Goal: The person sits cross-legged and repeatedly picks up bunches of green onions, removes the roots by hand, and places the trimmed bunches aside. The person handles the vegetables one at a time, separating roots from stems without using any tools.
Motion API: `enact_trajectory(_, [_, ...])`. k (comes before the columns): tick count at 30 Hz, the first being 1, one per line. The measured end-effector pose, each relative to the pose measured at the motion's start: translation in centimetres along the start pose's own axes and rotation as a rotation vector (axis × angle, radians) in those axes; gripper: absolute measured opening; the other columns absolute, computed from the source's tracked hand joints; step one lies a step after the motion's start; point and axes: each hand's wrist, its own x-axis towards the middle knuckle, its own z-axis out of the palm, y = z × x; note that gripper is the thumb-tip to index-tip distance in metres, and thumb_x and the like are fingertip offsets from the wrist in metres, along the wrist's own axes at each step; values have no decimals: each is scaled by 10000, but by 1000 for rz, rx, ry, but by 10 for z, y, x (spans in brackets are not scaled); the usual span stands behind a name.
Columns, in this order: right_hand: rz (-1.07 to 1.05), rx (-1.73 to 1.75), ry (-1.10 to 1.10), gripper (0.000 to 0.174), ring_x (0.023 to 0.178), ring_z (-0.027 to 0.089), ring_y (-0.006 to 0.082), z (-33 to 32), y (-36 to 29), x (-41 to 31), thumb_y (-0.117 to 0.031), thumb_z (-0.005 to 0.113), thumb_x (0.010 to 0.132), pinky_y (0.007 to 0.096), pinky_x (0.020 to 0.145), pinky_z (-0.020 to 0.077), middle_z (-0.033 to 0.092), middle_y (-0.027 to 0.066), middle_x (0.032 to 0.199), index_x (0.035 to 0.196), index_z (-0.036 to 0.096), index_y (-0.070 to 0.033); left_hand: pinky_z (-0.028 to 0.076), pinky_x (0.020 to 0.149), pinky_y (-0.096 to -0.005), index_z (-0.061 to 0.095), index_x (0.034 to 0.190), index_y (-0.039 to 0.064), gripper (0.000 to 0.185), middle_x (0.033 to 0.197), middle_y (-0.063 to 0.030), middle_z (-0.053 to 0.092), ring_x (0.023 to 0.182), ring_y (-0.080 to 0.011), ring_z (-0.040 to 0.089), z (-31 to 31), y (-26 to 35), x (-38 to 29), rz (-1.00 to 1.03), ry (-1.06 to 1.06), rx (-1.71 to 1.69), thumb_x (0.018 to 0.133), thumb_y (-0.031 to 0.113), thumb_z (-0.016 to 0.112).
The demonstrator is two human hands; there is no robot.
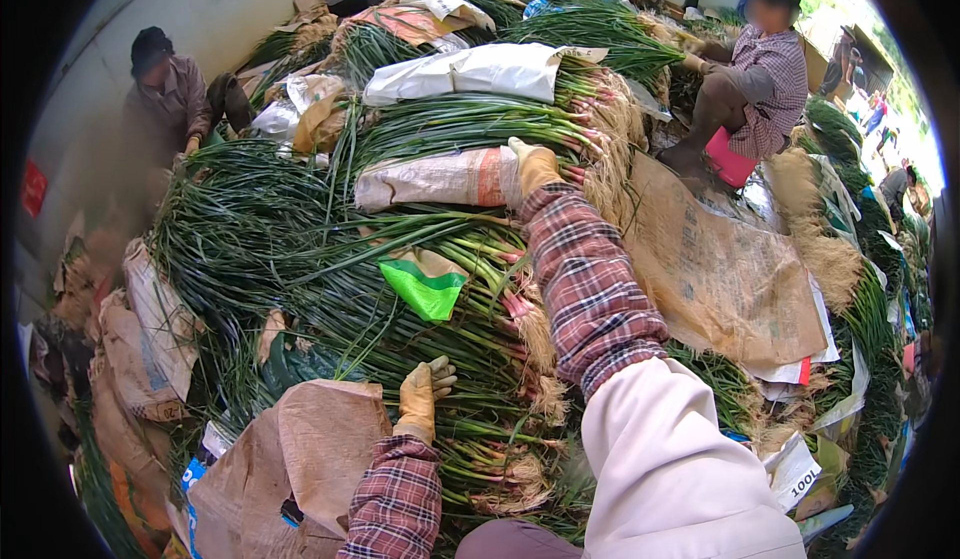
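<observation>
My right hand (537,167), in a yellowish work glove, reaches far out to the right end of a pale woven sack wrap (439,178) with an orange band. The hand touches the wrap where it meets the pink stems; its grip is partly hidden. My left hand (425,392), gloved too, is nearer to me, over green onions (480,353), its fingers apart and nothing seen in them. Beyond the right hand lies a bundle of long-leaved onions (472,125), roots to the right. A bright green plastic piece (427,289) lies around stems between my hands.
A brown woven sack (300,454) lies beside my left forearm, a larger one (720,266) to the right. A white-wrapped bundle (465,75) lies farther back. One person (765,86) sits on a pink stool (729,160); another person (169,101) is at left. More people work behind.
</observation>
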Motion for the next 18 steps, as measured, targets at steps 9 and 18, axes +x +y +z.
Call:
enact_trajectory(9, [-166, 199, -77, 440, 835, 643, 291, -2, 50, -54, -333, 694, 824, 365, 765, 484, 672, 224, 919, 998, 637, 67, 501, 698, -260, 620, 1091, 55, 489, 973, -67, 676, 814, -153, 662, -1, -15, 11, 12, 17, 9, 974, 487, 424])
enact_trajectory(18, [-233, 597, -89, 234, 739, 581, 102, 0, 65, -136, -111, 683, 838, 276, 642, 503, 654, -7, 884, 1048, 661, -10, 498, 699, -275, 604, 1129, 20, 527, 995, -87, 669, 846, -165, 653, 1, -8, 9, 41, -5, -30, 949, 499, 481])
